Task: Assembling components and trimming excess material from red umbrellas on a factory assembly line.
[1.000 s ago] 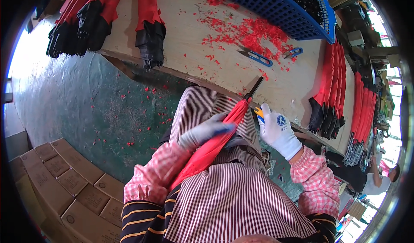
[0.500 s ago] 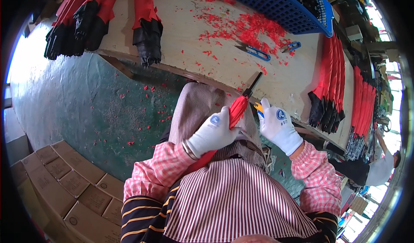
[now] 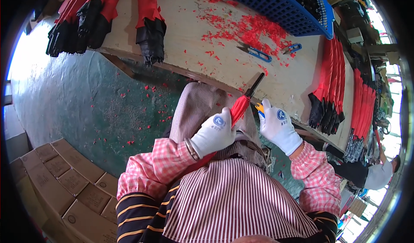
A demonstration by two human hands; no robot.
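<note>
A folded red umbrella lies slantwise over my lap, its black tip pointing up and away toward the table. My left hand, in a white glove, is closed around the red cloth below that tip. In my gloved right hand is a small pair of snips with yellow and blue showing. Their front end is close beside the umbrella's top; whether it touches the cloth I cannot tell. The fingers hide most of the snips, and my left forearm covers the lower umbrella.
On the table lie red scraps, blue thread snips and a smaller blue pair. A blue basket stands behind. Folded umbrellas lie at right and far left. Cartons sit lower left; a person is far right.
My left hand has turned slightly on the umbrella, showing more of the glove's back. The umbrella's tip has shifted a little to the right. My right hand has stayed nearly in place.
</note>
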